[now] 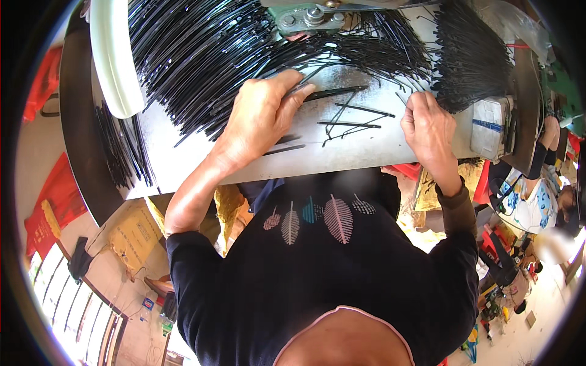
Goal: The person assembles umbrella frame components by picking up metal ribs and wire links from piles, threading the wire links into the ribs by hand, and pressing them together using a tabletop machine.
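A large heap of thin black rods covers the left and middle of a metal worktable. My left hand is closed at the heap's near edge, thumb and fingers round some thin black rods that stick out toward the right. My right hand is closed in a pinch near the table's right side, next to the ends of a few thin rods. What lies inside its fingers is too small to make out. Between my hands lie several loose, crossed black rods, some of them bent.
Ahead stands a green machine part with metal bolts. A white curved tube hangs over the table's left side. A fanned black bundle and a stack of pale blocks with a blue band sit at the right. Another person's legs show far right.
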A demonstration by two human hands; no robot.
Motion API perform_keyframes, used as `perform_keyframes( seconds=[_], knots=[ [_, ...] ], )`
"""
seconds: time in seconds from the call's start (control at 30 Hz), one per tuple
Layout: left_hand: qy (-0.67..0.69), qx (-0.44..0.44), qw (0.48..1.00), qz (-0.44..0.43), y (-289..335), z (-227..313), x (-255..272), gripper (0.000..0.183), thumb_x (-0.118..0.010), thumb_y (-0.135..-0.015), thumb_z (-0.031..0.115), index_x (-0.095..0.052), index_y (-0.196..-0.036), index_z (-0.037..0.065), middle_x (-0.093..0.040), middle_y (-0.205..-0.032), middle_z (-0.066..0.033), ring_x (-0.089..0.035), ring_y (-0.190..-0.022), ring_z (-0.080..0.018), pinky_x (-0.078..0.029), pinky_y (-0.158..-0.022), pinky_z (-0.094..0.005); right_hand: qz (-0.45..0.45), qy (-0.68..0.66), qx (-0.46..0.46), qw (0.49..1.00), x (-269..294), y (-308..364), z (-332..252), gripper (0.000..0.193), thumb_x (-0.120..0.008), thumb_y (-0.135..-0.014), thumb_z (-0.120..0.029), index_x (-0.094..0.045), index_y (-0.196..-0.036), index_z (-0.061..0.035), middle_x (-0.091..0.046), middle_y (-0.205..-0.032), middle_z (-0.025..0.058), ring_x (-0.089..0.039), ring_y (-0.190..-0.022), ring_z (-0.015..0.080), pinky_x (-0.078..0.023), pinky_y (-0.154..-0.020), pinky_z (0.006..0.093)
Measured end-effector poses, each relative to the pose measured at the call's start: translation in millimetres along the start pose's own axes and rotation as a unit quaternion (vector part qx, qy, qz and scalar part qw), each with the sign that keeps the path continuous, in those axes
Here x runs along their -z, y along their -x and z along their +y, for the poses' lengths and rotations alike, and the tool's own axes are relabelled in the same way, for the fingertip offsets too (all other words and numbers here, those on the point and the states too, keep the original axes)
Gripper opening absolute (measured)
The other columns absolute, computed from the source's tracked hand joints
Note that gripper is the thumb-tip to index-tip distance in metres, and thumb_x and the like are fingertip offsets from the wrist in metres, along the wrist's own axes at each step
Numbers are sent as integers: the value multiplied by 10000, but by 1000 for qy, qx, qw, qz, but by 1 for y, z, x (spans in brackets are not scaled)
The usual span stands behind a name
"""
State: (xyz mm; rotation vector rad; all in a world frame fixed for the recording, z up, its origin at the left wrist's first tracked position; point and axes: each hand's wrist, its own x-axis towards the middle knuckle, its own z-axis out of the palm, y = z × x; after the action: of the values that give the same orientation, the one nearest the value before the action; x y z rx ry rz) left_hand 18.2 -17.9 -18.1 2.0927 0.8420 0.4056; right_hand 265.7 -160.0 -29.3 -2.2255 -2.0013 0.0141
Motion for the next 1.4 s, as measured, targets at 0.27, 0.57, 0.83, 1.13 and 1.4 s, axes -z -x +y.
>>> perform_keyframes(
  seconds=[0.27,0.57,0.83,1.13,1.4],
  knots=[
    [117,0,992,-38,-4,3,-6,200,-567,-906,153,-559,-794,-13,-410,-500,-61,-360,-456,-107,-337,-436,-281,93,-138,-26,986,4,-14,-20,153,-634,-730,-8,-530,-827,-65,-583,-701,68,-581,-532,205,-447,-473,316],
    [122,51,991,-5,19,19,31,126,-607,-831,47,-519,-764,-13,-479,-616,-184,-450,-495,-327,-379,-462,-333,102,-485,-44,867,2,-42,-43,112,-611,-842,0,-622,-952,12,-620,-699,4,-465,-538,1,-365,-464,175],
    [-1,-61,996,-62,4,18,0,101,-622,-830,96,-576,-855,9,-545,-580,-162,-555,-521,-338,-428,-477,-378,42,-579,-121,805,-5,-36,-48,85,-620,-836,0,-638,-916,20,-654,-755,30,-513,-569,18,-399,-479,176],
    [33,-23,996,-85,-10,9,-13,129,-613,-835,120,-606,-882,1,-568,-616,-178,-577,-550,-324,-443,-512,-378,12,-408,39,912,-9,-53,-50,115,-674,-762,-16,-637,-869,4,-628,-725,93,-580,-528,161,-437,-474,261],
    [237,131,962,-40,8,-4,14,262,-458,-960,236,-558,-1036,7,-500,-623,0,-407,-517,-45,-341,-470,-212,78,-290,89,950,-13,-59,-40,127,-690,-744,-23,-638,-859,-12,-620,-715,100,-585,-537,235,-451,-476,293]
  ],
)
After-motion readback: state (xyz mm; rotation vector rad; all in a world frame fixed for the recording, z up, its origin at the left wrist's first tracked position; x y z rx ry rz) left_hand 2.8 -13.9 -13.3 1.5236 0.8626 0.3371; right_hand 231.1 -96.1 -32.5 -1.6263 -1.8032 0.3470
